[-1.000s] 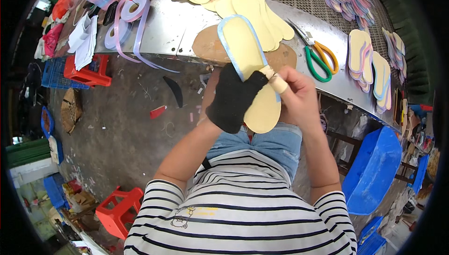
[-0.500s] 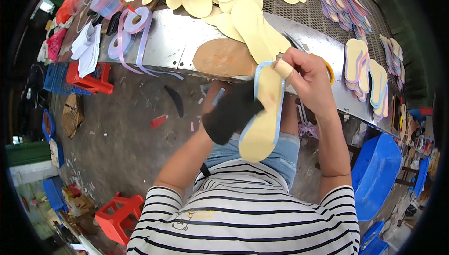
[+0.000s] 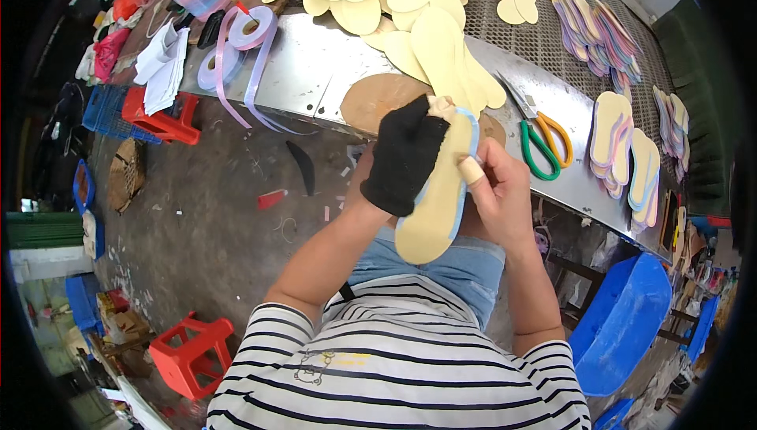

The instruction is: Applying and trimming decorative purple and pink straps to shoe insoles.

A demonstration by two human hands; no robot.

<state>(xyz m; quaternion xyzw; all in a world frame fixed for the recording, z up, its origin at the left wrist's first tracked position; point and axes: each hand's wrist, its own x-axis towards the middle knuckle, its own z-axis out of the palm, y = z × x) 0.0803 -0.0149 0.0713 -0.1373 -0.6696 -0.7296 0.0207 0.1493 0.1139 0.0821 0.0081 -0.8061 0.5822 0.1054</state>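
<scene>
A pale yellow insole [image 3: 432, 213] hangs over my lap, with light blue tape along much of its rim. My left hand [image 3: 404, 154], in a black fingerless glove, closes on its left side near the far end. At the insole's right edge, my right hand [image 3: 505, 185] pinches the blue tape; its thumb is wrapped in a beige band. Just beyond the far end, loose yellow insoles [image 3: 438, 47] overlap on the metal bench edge. Scissors [image 3: 544, 126] with one green and one orange handle lie to the right of my hands.
Ribbon rolls [image 3: 248, 28] and folded white paper [image 3: 162, 67] sit on the left of the bench [image 3: 296, 55]. Edged insoles [image 3: 611, 134] are stacked at right. Red stools [image 3: 189, 355] stand on the floor at left, a blue tub [image 3: 627, 323] at right.
My left hand has moved up the insole toward its far end. My right hand has slid down from that end to the right edge. The scissors, mostly hidden before, now show.
</scene>
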